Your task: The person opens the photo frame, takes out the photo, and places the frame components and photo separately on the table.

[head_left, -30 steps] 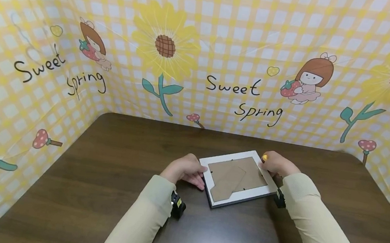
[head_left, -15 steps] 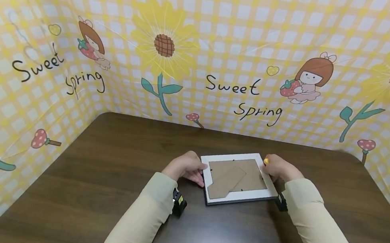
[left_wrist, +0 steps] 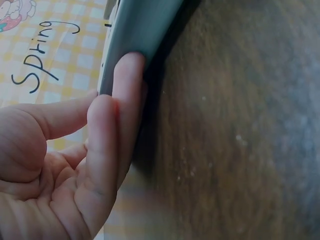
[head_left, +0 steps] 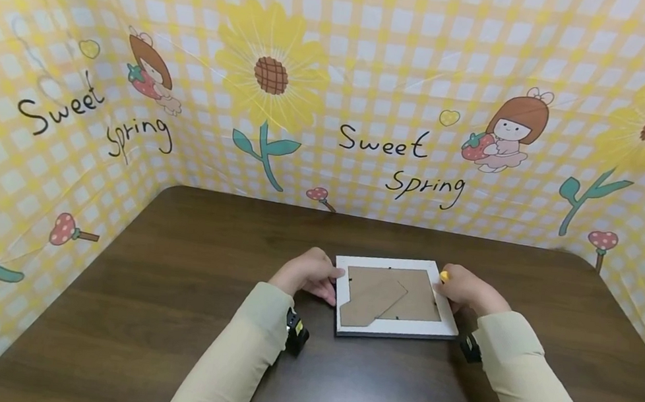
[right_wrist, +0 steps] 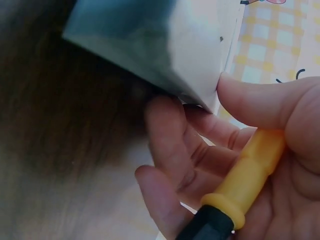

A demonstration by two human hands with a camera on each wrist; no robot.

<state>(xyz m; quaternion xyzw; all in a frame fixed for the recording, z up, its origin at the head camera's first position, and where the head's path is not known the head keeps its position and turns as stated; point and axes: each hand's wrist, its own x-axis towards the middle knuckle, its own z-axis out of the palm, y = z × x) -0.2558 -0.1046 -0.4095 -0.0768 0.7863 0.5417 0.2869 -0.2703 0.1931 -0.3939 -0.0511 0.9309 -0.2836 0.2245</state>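
A white picture frame [head_left: 397,332] lies back side up, low over the table, with a brown backing board [head_left: 415,298] and a folded stand flap [head_left: 371,299]. My left hand [head_left: 311,274] grips its left edge, thumb on top and fingers along the side. At the right edge, my right hand [head_left: 470,289] pinches the frame between thumb and fingers. A yellow handle with a black part [right_wrist: 245,175] lies across the right palm; its working end is out of view. Small dark tabs [head_left: 397,317] sit around the backing board's edge.
Dark wood-grain table [head_left: 167,303] spreads around the frame. A yellow checked cloth [head_left: 309,107] with printed flowers stands as a wall behind and at both sides. Black wrist cameras [head_left: 297,334] hang under the sleeves.
The frame has turned clockwise, so its near edge now runs almost level across the head view. My right hand has come slightly nearer and right; the left hand has barely moved.
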